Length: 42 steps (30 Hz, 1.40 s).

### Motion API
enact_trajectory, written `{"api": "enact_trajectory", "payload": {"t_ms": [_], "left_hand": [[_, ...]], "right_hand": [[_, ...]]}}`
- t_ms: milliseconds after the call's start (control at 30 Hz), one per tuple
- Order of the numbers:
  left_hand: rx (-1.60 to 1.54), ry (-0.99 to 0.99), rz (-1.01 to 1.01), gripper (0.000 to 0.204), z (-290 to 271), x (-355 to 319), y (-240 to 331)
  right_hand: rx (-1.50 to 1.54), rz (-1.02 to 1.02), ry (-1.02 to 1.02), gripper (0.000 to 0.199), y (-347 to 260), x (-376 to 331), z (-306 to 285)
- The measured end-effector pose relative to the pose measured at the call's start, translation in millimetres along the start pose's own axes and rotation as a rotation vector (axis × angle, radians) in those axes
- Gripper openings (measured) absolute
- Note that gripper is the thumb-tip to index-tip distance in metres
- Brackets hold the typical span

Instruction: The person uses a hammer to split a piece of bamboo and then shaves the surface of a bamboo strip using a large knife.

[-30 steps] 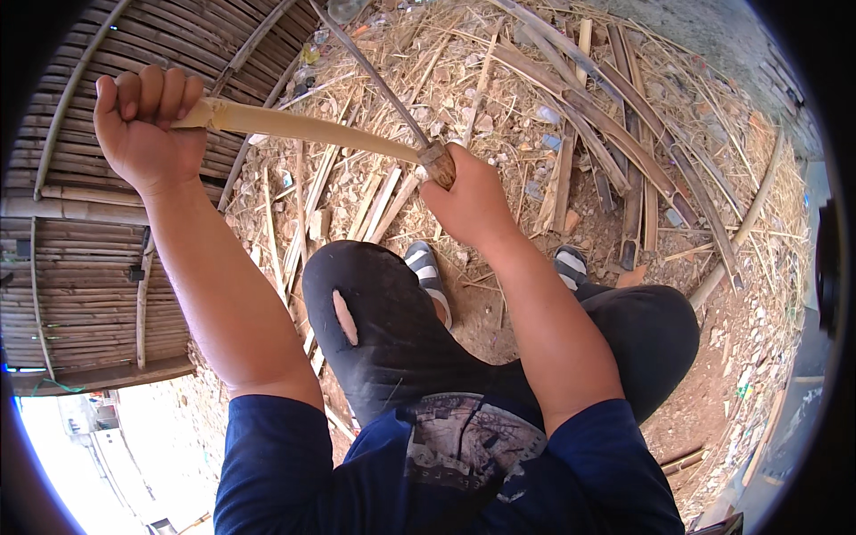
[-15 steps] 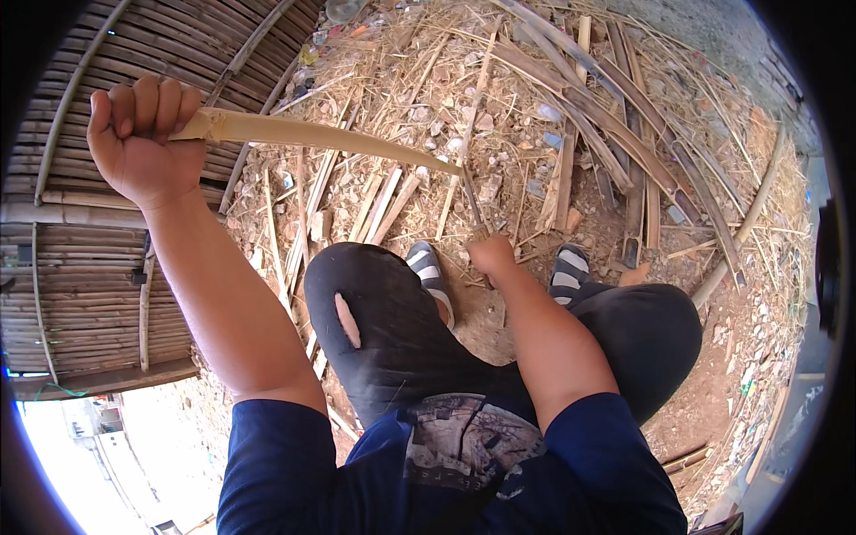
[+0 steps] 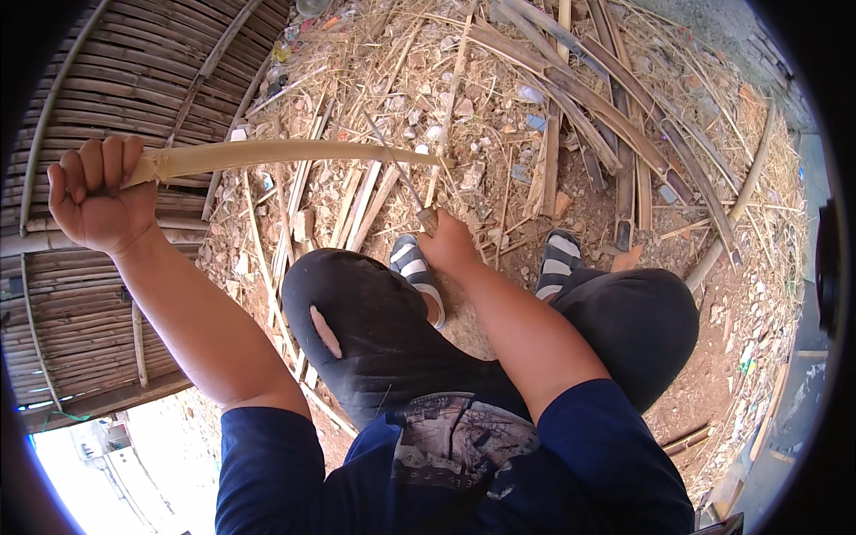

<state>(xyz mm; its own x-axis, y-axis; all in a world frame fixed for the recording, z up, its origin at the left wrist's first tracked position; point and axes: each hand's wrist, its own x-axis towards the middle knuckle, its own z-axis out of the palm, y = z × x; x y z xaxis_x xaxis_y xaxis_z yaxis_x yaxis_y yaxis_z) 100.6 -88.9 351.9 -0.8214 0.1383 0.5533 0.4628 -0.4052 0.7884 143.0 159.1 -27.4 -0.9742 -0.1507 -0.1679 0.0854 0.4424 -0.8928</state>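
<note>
My left hand (image 3: 102, 196) is raised at the far left, its fingers wrapped round one end of a pale split bamboo strip (image 3: 267, 152). The strip reaches to the right across the middle, bowed slightly, and its far tip hangs above the littered ground. Between my knees, my right hand (image 3: 450, 243) is closed on the handle of a knife (image 3: 406, 185). Its thin blade slants up and to the left and crosses the strip near the strip's far end. Whether blade and strip touch, I cannot tell.
Split bamboo lengths (image 3: 615, 116) lie piled at the far right. Thinner strips (image 3: 361, 201) lie beyond my left knee. Straw, stones and rubbish cover the ground. A bamboo slat wall (image 3: 98, 107) stands at the left. My sandalled feet (image 3: 419, 272) are between the knees.
Both hands have shifted left, the left one also a little nearer me. The knife blade has swung left and now crosses the strip rather than meeting its tip.
</note>
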Motion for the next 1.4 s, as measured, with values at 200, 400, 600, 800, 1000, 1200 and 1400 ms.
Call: {"api": "enact_trajectory", "payload": {"t_ms": [200,400,600,800,1000,1200,1400], "left_hand": [[0.126,0.255,0.083,0.045,-33.3,-3.0,3.4],[0.088,0.221,0.07,0.044,-47.4,-10.8,10.5],[-0.063,0.01,-0.017,0.043,-50.2,-11.1,15.3],[0.051,0.229,0.075,0.044,-66.7,-25.3,13.9],[0.056,0.254,0.1,0.044,-65.9,-31.1,14.2],[-0.026,0.065,0.013,0.045,-50.4,-26.4,17.6],[0.117,0.248,0.117,0.045,-37.4,-28.8,7.1]], "right_hand": [[0.002,0.074,-0.059,0.037,4.1,13.4,-2.4],[0.085,-0.188,0.011,0.029,-81.5,11.4,-21.3],[0.041,-0.1,-0.034,0.03,-66.8,15.8,0.6],[-0.078,0.018,-0.058,0.041,-16.0,28.6,6.8],[-0.045,-0.047,-0.074,0.028,-80.5,17.3,-18.0],[0.043,-0.372,0.037,0.029,-112.2,10.4,-15.7],[-0.064,0.107,-0.058,0.038,18.6,19.3,3.7]]}}
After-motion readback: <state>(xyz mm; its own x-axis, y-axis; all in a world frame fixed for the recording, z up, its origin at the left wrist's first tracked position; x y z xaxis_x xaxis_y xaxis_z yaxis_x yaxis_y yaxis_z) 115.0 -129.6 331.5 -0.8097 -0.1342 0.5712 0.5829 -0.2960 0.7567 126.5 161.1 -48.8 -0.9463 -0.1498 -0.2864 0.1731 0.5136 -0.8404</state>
